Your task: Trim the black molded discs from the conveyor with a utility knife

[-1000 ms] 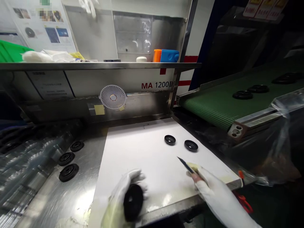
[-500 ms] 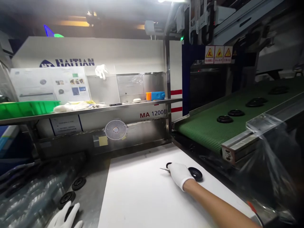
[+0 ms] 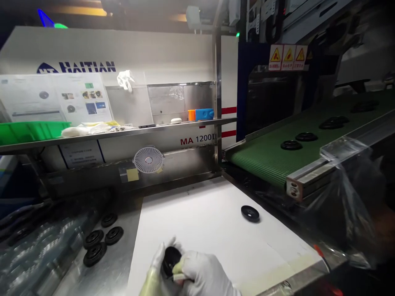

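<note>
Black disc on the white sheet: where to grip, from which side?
Likely best to pinch the outer rim of the black disc from above, on the near side facing the hands. It lies flat on the white sheet, its round edge free all round, and the small centre hole offers little to hold.

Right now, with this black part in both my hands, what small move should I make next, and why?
Probably turn the black disc slightly in your left hand so more of its rim shows. Your right hand covers part of it and holds a pale tool handle close against it, so that side is likely hard to see.
</note>
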A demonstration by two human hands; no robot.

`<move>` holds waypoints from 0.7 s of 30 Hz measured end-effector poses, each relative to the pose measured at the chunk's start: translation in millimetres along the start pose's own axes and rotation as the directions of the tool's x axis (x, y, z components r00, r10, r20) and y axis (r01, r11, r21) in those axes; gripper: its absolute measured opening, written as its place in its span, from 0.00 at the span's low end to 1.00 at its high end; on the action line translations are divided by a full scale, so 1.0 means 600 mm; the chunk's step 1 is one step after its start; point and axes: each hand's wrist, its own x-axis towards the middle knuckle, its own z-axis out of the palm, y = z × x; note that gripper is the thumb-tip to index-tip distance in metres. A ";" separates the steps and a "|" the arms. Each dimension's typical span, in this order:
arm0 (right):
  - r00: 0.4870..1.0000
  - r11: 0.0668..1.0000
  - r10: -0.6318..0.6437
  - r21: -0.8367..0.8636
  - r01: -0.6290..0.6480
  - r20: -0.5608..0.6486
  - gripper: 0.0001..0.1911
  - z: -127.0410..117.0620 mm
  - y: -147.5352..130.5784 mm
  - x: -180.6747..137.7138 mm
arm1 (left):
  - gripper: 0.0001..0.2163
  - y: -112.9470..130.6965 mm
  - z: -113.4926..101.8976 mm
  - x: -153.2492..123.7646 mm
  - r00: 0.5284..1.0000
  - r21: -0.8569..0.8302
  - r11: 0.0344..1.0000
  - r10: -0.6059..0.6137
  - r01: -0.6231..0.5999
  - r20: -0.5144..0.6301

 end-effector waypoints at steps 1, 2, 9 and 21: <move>0.999 1.000 0.025 0.003 -0.025 0.033 0.09 0.003 -0.007 -0.003 | 0.13 -0.016 0.010 -0.008 0.998 -0.046 0.997 -0.062 0.061 -0.004; 0.997 0.998 0.060 0.022 -0.062 0.056 0.08 0.002 -0.013 -0.007 | 0.14 -0.026 0.016 -0.012 0.993 -0.106 0.988 -0.118 0.115 -0.016; 0.946 0.941 0.318 0.141 -0.308 -0.057 0.14 -0.042 0.000 -0.044 | 0.09 -0.010 0.015 -0.012 0.969 -0.538 0.816 -0.246 0.210 0.005; 0.951 0.951 0.304 -0.073 -0.300 0.049 0.17 -0.016 0.000 -0.051 | 0.03 -0.017 0.032 -0.026 0.992 -0.511 0.852 -0.076 0.115 0.097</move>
